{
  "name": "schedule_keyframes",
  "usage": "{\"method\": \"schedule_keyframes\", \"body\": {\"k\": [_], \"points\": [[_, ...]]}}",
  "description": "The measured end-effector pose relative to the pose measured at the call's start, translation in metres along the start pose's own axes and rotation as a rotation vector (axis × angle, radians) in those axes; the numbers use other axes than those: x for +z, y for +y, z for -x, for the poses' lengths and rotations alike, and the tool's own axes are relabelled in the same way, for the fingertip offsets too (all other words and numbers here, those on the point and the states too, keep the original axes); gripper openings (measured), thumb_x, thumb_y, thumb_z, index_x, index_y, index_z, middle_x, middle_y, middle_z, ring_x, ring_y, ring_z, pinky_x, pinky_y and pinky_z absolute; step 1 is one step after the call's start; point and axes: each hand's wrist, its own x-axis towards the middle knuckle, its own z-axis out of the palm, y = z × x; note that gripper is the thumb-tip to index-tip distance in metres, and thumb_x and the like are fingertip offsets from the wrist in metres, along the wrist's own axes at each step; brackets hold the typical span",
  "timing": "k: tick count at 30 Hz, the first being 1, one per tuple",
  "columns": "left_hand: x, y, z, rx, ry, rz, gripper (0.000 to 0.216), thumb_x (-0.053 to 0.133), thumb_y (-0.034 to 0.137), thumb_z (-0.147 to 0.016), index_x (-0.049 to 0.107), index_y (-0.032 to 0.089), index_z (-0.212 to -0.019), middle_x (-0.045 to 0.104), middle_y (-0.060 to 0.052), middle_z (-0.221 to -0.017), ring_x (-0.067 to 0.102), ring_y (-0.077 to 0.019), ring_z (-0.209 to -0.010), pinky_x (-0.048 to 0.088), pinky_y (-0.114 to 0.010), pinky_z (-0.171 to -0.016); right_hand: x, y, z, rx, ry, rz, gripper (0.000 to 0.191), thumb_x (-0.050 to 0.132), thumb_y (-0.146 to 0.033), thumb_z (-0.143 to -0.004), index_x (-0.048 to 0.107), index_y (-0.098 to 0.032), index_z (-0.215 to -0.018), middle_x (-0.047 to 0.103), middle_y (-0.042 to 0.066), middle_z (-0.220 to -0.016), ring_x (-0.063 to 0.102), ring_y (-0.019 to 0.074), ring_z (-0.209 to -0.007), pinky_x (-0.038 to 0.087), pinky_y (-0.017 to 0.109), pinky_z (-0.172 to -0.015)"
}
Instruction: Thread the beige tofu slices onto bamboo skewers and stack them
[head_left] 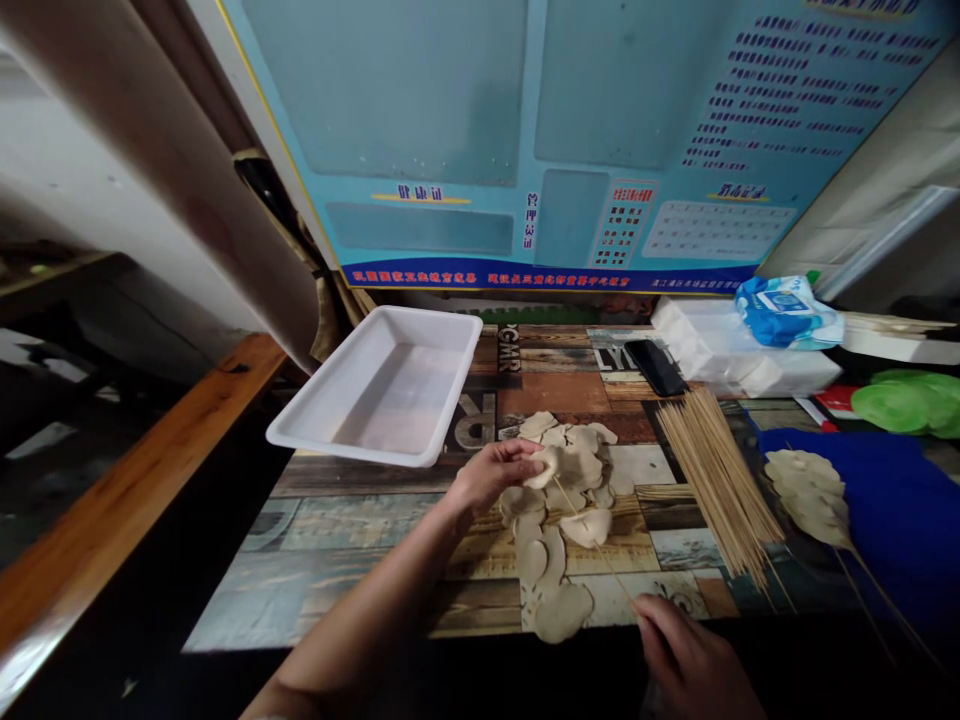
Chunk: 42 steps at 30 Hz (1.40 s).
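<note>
Slantwise, skewer [616, 577], left hand [495, 475] to right hand [686, 650]

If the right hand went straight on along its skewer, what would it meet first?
Most likely the pale slice threaded on the skewer, short of the left hand; the slice's height above the table is hard to tell.

The tabletop [315, 560], printed like patchwork planks (some bear lettering), carries a white tray [409, 395] at far left and loose pale slices [581, 465] around its middle. Rightward lie bundled thin sticks [716, 480], a black phone [656, 367] and white packs [697, 340].
</note>
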Motion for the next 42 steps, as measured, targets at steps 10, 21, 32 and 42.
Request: {"method": "schedule_keyframes", "body": {"k": [10,21,32,42], "points": [[0.013,-0.004,0.011,0.148,-0.069,-0.263,0.062,0.072,0.023,-0.064,0.053,0.020,-0.123,0.056,0.004,-0.065,0.046,-0.0073,-0.057,0.034,-0.020,-0.058,-0.002,-0.007,-0.002,0.051,-0.030,-0.011,0.027,0.032,-0.021,-0.090,0.059,-0.023,-0.084,0.070,0.001,-0.072,0.068,0.0133,-0.061,0.055,0.021,-0.057],[0.032,-0.013,0.016,0.033,-0.144,-0.122,0.095,0.076,0.026,-0.062,0.023,0.023,-0.141,0.056,0.003,-0.069,0.050,-0.0089,-0.060,0.038,-0.022,-0.060,-0.007,-0.008,-0.002,0.161,-0.080,-0.052,0.025,0.035,-0.022,-0.089,0.060,-0.024,-0.087,0.069,0.000,-0.074,0.067,0.0139,-0.063,0.053,0.022,-0.059],[0.031,-0.008,-0.032,0.700,0.092,-1.307,0.022,0.050,0.020,-0.081,0.066,0.019,-0.096,0.054,-0.012,-0.104,0.046,-0.0230,-0.095,0.037,-0.038,-0.085,-0.020,0.007,0.000,0.198,0.127,-0.011,0.024,0.035,-0.025,-0.090,0.059,-0.023,-0.089,0.072,0.001,-0.080,0.069,0.0151,-0.070,0.054,0.023,-0.061],[0.033,-0.015,-0.042,0.602,0.087,-1.325,0.023,0.057,0.019,-0.075,0.059,0.019,-0.098,0.062,-0.007,-0.094,0.047,-0.0227,-0.090,0.030,-0.037,-0.081,-0.021,0.001,0.000,0.172,0.120,-0.034,0.025,0.033,-0.023,-0.091,0.057,-0.022,-0.085,0.070,0.001,-0.075,0.068,0.0141,-0.065,0.052,0.021,-0.056]]}}
